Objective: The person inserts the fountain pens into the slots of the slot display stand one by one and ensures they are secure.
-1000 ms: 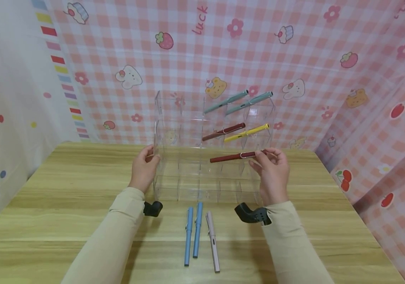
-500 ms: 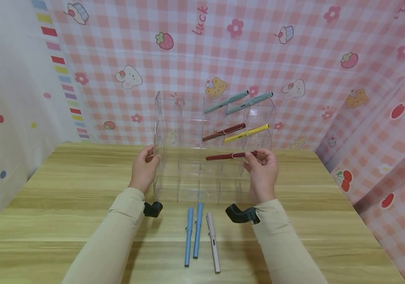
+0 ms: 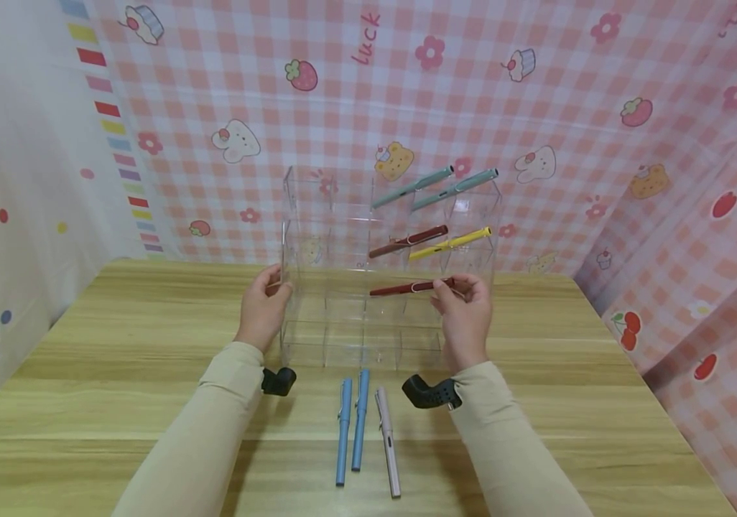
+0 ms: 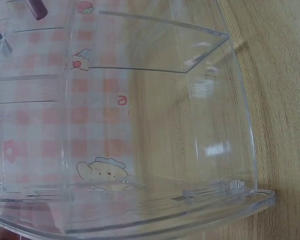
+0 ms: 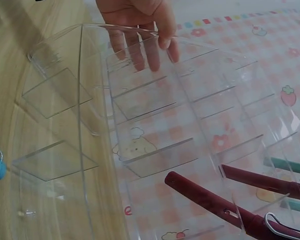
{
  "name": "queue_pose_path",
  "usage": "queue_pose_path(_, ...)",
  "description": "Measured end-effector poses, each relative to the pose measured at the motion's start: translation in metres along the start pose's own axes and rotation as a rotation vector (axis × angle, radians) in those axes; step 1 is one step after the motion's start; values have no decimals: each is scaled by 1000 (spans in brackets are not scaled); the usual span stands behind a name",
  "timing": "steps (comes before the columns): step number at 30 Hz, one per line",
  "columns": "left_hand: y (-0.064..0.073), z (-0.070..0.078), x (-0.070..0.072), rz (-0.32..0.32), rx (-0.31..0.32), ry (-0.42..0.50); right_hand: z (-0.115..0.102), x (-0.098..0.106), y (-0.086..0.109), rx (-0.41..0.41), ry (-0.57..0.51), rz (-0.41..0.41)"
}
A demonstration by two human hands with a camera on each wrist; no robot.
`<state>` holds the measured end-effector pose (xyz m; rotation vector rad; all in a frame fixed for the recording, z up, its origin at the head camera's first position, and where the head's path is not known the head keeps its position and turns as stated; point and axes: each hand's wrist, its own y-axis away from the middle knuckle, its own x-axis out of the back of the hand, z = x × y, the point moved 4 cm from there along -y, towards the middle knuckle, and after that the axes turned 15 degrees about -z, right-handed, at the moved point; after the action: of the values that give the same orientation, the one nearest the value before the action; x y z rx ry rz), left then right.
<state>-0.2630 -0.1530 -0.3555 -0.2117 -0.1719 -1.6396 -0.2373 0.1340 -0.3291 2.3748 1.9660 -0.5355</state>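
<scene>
A clear acrylic rack (image 3: 363,301) with tiers of small compartments stands on the table. My left hand (image 3: 263,309) grips its left side panel, thumb in front and fingers behind, as the right wrist view shows. My right hand (image 3: 465,316) pinches a dark red pen (image 3: 401,289) near its cap end, holding it almost level before a middle tier on the right. Its free tip points left; whether it touches the rack I cannot tell. Above it, another dark red pen (image 3: 407,242) and a yellow pen (image 3: 449,243) lie slanted in the rack. Two teal pens (image 3: 455,189) occupy the top tier.
Two blue pens (image 3: 343,431) and a pale lilac pen (image 3: 388,441) lie on the wooden table (image 3: 116,402) in front of the rack. A pink checked cloth (image 3: 342,108) hangs behind, and more cloth closes off both sides.
My right hand has carried the dark red pen leftward, closer in front of the rack's compartments. The left hand has kept its grip on the side panel.
</scene>
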Motion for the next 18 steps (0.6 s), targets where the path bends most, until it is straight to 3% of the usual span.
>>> queue_pose_path(18,-1,0,0,17,-20,-6,6,-4,-1,-1,123,-72)
